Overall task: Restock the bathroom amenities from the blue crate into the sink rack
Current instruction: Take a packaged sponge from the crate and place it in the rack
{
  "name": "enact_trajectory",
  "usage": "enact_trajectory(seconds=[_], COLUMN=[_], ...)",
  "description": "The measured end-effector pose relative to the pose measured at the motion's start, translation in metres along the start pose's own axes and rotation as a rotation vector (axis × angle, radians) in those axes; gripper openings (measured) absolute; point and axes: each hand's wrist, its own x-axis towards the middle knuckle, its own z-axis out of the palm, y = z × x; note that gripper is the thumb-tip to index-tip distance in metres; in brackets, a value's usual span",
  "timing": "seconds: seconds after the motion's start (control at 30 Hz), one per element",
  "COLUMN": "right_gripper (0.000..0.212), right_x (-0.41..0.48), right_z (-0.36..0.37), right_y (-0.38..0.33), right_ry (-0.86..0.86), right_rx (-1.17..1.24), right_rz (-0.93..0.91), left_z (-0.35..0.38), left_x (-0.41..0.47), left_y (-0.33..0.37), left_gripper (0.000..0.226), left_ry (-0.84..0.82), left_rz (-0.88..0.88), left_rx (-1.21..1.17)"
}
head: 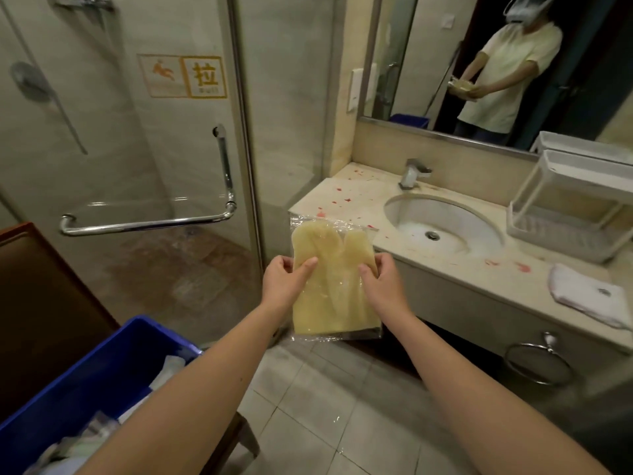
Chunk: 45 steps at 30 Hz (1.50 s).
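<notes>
Slipper packet (334, 286) pinched between left hand (284, 282), right hand (380, 282), mid-edges

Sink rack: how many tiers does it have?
2. An upper tray stands by the mirror's lower edge; a lower basket rests on the counter, right of the sink basin. The rack's right end runs out of frame.
</notes>
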Motion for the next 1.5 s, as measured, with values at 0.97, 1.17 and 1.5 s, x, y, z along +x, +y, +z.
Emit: enact_trajectory(seconds=[0.97, 1.17, 1.5], right_gripper=[0.073, 0.082, 0.093], right_x=[0.072, 0.095, 0.162], right_z=[-0.214, -0.251, -0.307], right_y=[0.097, 0.115, 0.133], right_ry=[0.037, 0.118, 0.285], right_rx=[0.095, 0.018, -0.037], right_rz=[0.08, 0.105, 0.207], left_z=[0.256, 0.316, 0.415], left_x=[0.009, 0.035, 0.095], left_y=[0.048, 0.06, 0.105], left_gripper=[0.069, 0.052, 0.092], left_ry=[-0.34, -0.479, -0.975], left_rz=[0.404, 0.512, 0.439], left_rx=[0.13, 0.225, 0.323])
